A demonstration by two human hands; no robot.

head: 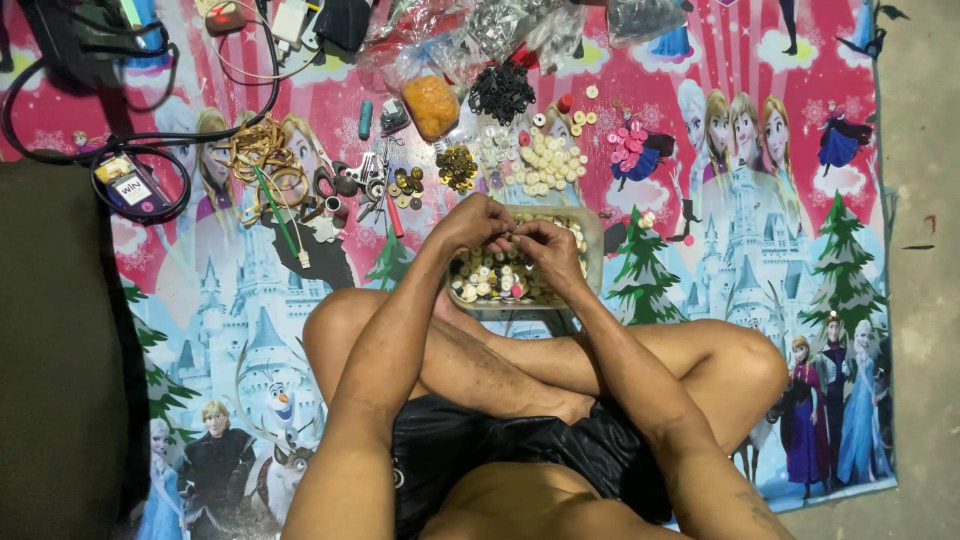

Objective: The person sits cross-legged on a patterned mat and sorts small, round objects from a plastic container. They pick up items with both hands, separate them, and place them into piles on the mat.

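Note:
I sit cross-legged on a bright cartoon-print mat (780, 200). A clear plastic tray (592, 232) full of mixed buttons rests in front of my shins. Both hands hover over it, fingertips meeting. My left hand (472, 222) and my right hand (545, 245) pinch something tiny between them; it is too small to make out. Sorted piles lie beyond the tray: white buttons (548, 160), pink buttons (628, 148), black buttons (500, 92) and brass-coloured buttons (457, 167).
A bag of orange pieces (432, 105), clear plastic bags (520, 25), keys and scissors (355, 182), rubber bands (262, 150), a green pen (276, 212), black cables (140, 140) with a small device (130, 185) lie at the mat's far side. Bare concrete floor (925, 300) lies right.

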